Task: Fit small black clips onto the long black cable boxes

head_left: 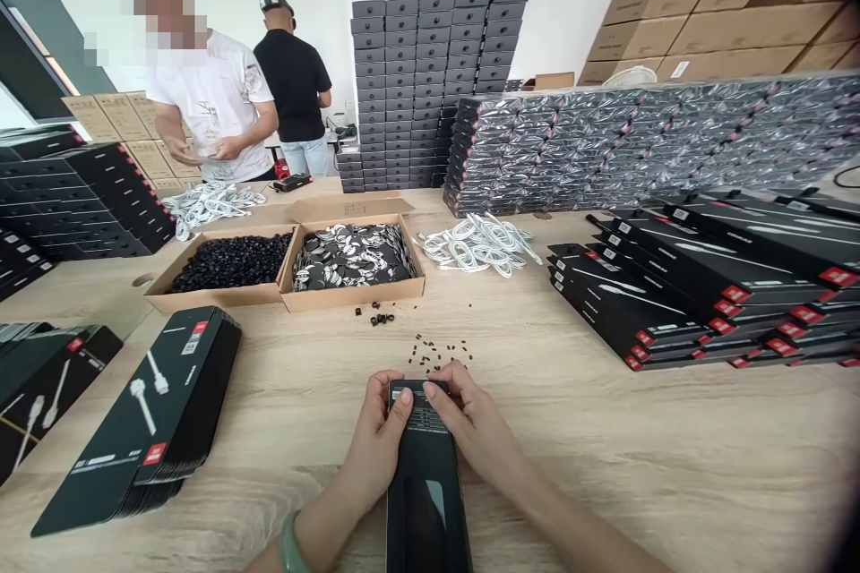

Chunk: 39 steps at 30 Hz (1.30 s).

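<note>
A long black cardboard cable box (422, 466) lies on the table in front of me, with pale print near its far end and a dark window lower down. My left hand (380, 430) grips its far left corner, thumb on top and fingers round the edge. On the far right corner, my right hand (470, 425) holds it the same way, thumb pressed on the printed face. Just beyond the fingertips lie scattered small dark bits (436, 349). A few black rings (382, 319) sit farther off.
A carton of black rings (153, 294) and a carton of black-and-white discs (356, 294) stand ahead. White cables (480, 246) lie beside them. Flat box sleeves (134, 412) are piled left; finished-looking boxes (645, 286) are stacked right. Two people (208, 98) stand behind.
</note>
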Motion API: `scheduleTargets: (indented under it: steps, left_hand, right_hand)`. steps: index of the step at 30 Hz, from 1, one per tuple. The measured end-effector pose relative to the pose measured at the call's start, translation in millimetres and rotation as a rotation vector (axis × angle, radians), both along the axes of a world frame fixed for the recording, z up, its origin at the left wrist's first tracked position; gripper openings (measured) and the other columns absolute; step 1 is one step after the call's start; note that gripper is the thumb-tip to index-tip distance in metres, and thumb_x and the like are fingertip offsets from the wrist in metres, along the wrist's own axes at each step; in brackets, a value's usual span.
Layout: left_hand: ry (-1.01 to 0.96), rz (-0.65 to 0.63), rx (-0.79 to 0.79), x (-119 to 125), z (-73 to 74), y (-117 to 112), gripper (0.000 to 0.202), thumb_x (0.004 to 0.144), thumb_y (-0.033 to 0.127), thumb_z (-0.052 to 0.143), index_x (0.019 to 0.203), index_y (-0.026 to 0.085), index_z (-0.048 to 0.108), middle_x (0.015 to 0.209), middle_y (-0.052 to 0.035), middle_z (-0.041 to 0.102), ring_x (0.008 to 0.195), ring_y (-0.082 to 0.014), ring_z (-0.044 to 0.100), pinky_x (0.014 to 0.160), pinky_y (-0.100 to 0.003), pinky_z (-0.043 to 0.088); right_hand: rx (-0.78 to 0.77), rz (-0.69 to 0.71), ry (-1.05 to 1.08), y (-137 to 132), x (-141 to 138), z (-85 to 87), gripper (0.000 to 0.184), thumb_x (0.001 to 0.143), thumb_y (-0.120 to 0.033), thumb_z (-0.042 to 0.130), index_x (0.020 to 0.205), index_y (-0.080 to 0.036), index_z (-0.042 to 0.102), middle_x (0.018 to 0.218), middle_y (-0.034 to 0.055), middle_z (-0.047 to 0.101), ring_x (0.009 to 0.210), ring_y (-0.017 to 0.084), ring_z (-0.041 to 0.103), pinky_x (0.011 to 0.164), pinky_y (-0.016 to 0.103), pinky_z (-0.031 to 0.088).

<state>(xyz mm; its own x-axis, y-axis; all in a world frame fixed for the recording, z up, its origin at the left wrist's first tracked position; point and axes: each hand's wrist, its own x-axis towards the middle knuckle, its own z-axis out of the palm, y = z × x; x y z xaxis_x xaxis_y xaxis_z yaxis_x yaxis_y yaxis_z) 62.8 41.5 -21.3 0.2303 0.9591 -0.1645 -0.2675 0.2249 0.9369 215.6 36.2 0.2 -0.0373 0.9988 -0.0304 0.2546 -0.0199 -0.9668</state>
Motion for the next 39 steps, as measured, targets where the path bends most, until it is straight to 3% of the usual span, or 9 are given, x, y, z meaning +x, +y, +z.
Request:
scheduleTargets:
  steps: [3,8,12,15,18,23,28,33,39]
  left_hand:
    - [-0.013,0.005,-0.006,1,0.7,1,0.033,0.084,0.048,0.059,0.104,0.024,0.049,0.092,-0.0008,0.058,0.084,-0.0164,0.055,0.077,-0.031,0.046]
    - [-0.04,0.028,0.003,0,3.9,3,0.033,0.084,0.049,0.059,0.105,0.026,0.047,0.095,0.0005,0.057,0.085,-0.0166,0.057,0.076,-0.03,0.048]
    - [-0.044,0.045,0.009,-1,6.6,5,0.033,0.084,0.048,0.06,0.105,0.026,0.048,0.093,0.0009,0.057,0.083,-0.0149,0.055,0.076,-0.029,0.048]
    - [-0.051,0.044,0.002,-2,9.9,4,0.032,0.085,0.047,0.059,0.105,0.025,0.048,0.094,0.0005,0.057,0.083,-0.0144,0.055,0.076,-0.029,0.048]
    - [-0.057,0.021,-0.022,-3,12.5,4,0.031,0.087,0.049,0.054,0.106,0.025,0.049,0.094,-0.0003,0.059,0.08,-0.0147,0.055,0.072,-0.029,0.048]
    - [-0.075,-0.008,-0.029,-3,12.0,4,0.028,0.086,0.05,0.055,0.097,0.024,0.053,0.089,0.0011,0.059,0.078,-0.0143,0.054,0.07,-0.027,0.047]
    - [-0.1,-0.045,-0.028,-7,16.0,8,0.026,0.082,0.044,0.064,0.095,0.023,0.057,0.086,0.001,0.059,0.077,-0.013,0.056,0.071,-0.026,0.048]
    - [-0.128,-0.202,-0.121,-14,21.5,12,0.049,0.072,0.036,0.076,0.115,0.026,0.056,0.103,-0.0069,0.066,0.091,-0.0243,0.064,0.068,-0.034,0.054]
    - [-0.182,-0.198,-0.146,-11,20.5,9,0.044,0.072,0.032,0.077,0.112,0.023,0.058,0.1,-0.0072,0.07,0.087,-0.0218,0.067,0.068,-0.031,0.055]
  right_hand:
    - [-0.024,0.021,-0.013,-1,-1,2.2,0.024,0.089,-0.049,0.053,0.087,-0.025,0.052,0.074,-0.0026,0.052,0.072,0.018,0.05,0.065,0.03,0.04]
    - [-0.066,0.04,0.135,-6,-4,10.5,0.036,0.089,-0.05,0.055,0.116,-0.027,0.045,0.1,0.0026,0.06,0.092,0.022,0.058,0.078,0.034,0.047]
    - [-0.029,-0.022,0.096,-5,-2,11.5,0.031,0.094,-0.052,0.042,0.11,-0.028,0.054,0.1,0.0023,0.061,0.097,0.023,0.056,0.086,0.035,0.044]
    - [0.015,0.009,0.106,-4,1,11.1,0.029,0.094,-0.049,0.043,0.11,-0.028,0.056,0.106,0.0031,0.06,0.101,0.023,0.054,0.088,0.035,0.043]
    - [0.009,0.096,0.154,-6,0,11.6,0.031,0.09,-0.045,0.054,0.116,-0.028,0.05,0.107,0.0039,0.059,0.096,0.023,0.056,0.082,0.035,0.046]
    - [0.005,0.093,0.221,-7,-3,10.8,0.018,0.089,-0.042,0.058,0.096,-0.026,0.053,0.082,-0.0012,0.056,0.075,0.018,0.052,0.065,0.029,0.044]
    - [-0.042,0.096,0.343,-1,3,8.6,0.017,0.088,-0.039,0.059,0.098,-0.027,0.055,0.086,-0.0017,0.059,0.079,0.018,0.054,0.07,0.028,0.044]
    - [-0.109,-0.002,0.346,8,9,8.1,0.025,0.087,-0.042,0.059,0.108,-0.029,0.053,0.088,-0.0018,0.061,0.076,0.017,0.056,0.068,0.028,0.045]
    - [-0.122,0.055,0.311,9,10,4.3,0.023,0.086,-0.048,0.06,0.096,-0.028,0.058,0.08,-0.0038,0.06,0.07,0.016,0.056,0.062,0.026,0.044]
